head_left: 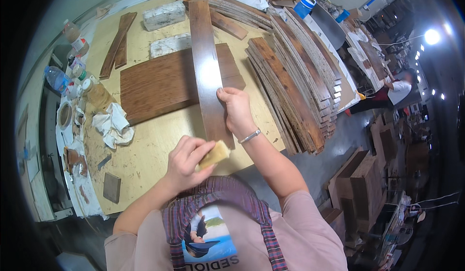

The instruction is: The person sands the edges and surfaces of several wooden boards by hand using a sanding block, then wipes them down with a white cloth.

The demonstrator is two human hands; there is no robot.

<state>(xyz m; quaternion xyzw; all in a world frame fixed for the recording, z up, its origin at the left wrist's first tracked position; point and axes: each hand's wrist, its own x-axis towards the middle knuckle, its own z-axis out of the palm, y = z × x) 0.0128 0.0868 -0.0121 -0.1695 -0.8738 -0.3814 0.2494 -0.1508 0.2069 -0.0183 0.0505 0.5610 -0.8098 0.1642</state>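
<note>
My right hand [237, 107] grips the right edge of a long brown wooden plank [207, 84], thumb on its top face. The plank lies lengthwise away from me, its near end close to my body, and a bright glare shows on its glossy face. In my left hand [185, 160] is a yellowish sanding block [215, 155], fingers closed round it, beside the plank's near end. Whether the block touches the plank I cannot tell. Beneath the plank, a wide dark brown board [157, 84] lies across the table.
Stacks of planks [286, 94] stand along the table's right side. Two whitish blocks [164, 16] sit at the back. Bottles [57, 78], a jar [93, 92] and a crumpled white cloth [114, 124] line the left. A dark small block [112, 187] lies near left. Another person [399, 91] works far right.
</note>
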